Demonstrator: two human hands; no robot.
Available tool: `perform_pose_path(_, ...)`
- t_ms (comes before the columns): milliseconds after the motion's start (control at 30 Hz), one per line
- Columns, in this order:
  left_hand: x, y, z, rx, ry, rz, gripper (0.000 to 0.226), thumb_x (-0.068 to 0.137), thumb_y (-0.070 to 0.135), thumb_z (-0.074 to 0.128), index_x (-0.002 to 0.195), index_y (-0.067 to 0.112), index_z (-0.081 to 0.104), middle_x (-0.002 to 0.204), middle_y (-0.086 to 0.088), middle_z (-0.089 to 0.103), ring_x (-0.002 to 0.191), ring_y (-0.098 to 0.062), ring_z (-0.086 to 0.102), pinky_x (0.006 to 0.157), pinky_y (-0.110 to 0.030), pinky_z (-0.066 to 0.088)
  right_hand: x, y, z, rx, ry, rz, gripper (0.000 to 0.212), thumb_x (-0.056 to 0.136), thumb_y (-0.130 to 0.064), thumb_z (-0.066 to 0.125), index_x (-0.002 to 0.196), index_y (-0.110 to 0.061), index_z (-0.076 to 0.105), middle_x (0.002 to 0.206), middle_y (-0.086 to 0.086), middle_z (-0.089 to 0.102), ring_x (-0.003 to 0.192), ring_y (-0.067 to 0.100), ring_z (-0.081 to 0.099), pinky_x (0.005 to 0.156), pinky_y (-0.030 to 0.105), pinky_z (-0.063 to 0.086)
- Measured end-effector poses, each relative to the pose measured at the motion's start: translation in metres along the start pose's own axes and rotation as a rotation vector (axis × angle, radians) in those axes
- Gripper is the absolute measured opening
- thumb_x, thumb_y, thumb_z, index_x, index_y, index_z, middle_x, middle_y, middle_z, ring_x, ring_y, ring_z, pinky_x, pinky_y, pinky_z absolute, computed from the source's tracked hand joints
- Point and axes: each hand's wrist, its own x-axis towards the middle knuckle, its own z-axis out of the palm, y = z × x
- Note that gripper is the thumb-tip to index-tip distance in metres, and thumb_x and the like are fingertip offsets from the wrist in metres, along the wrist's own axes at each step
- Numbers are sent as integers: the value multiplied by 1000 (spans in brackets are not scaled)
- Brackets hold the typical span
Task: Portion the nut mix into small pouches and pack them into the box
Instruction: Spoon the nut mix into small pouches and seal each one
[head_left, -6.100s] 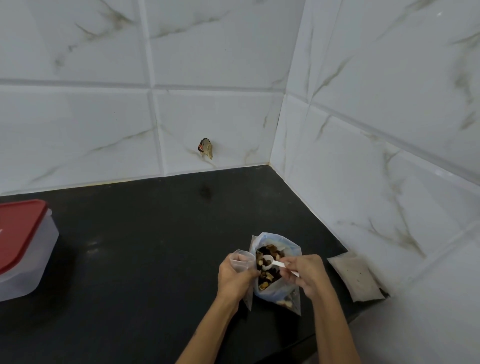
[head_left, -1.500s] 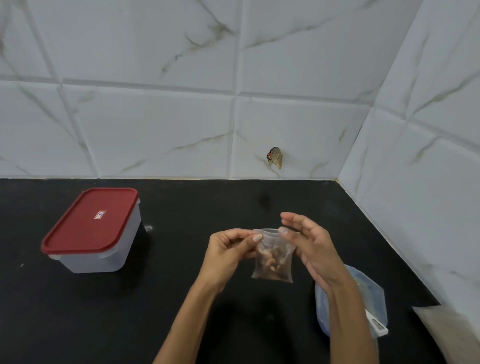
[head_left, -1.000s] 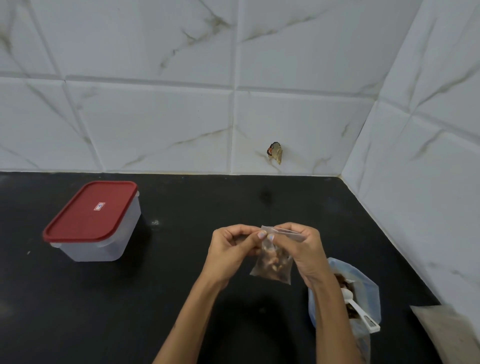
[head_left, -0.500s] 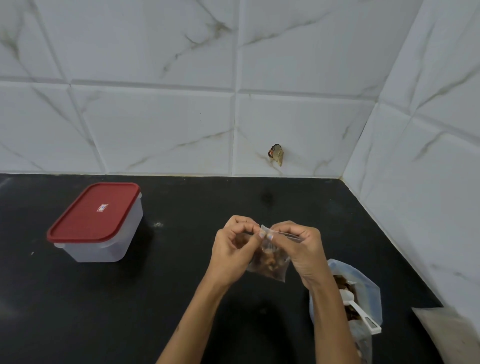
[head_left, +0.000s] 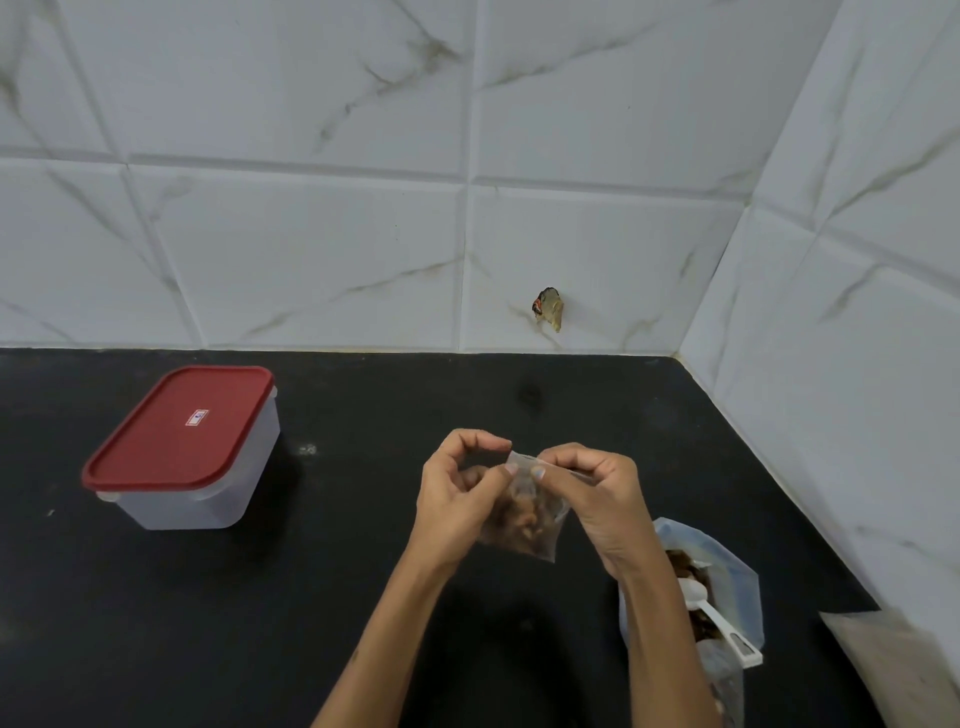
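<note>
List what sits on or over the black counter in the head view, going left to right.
Red-lidded box → left hand → small pouch of nuts → right hand → big bag of nut mix with the white scoop in it → flat beige packet at the right edge.

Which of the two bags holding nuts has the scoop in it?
The big bag standing open on the counter by the right forearm; the white scoop sticks out of it. The small pouch pinched between both hands has none.
</note>
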Motion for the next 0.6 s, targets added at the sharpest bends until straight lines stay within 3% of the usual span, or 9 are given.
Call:
perform_pose_path(100, 1, 0, -3, 28, -68, -10, 44, 66, 38, 72, 98, 7, 68, 90, -2, 72, 79, -14, 70, 66, -25, 55, 1, -1, 2, -17, -3, 6, 12, 80, -3, 69, 70, -9, 72, 75, 2, 69, 76, 13, 64, 67, 24, 52)
perform_pose_path(233, 5, -1, -5, 70, -46, 20, 29, 78, 30, 69, 88, 2, 73, 85, -11, 73, 82, -23, 70, 74, -31, 57, 3, 1, 4, -7, 14, 6, 9, 80, -4, 70, 72, -7, 73, 74, 7, 70, 74, 17, 66, 67, 25, 53)
perform_pose_path(333, 6, 1, -6, 68, -36, 28, 24, 80, 28, 66, 86, 6, 73, 81, -9, 73, 78, -21, 70, 72, -30, 57, 2, 2, 5, 41, 7, 51, 4, 80, -7, 69, 78, -5, 72, 76, 11, 71, 76, 20, 68, 68, 28, 54)
perform_pose_path(600, 5, 0, -12, 79, -4, -9, 15, 84, 29, 69, 83, 14, 72, 81, -8, 72, 80, -24, 69, 74, -38, 57, 4, 3, 13, 10, 56, 30, 11, 80, 4, 65, 72, 0, 70, 72, 5, 68, 71, 13, 65, 63, 24, 53)
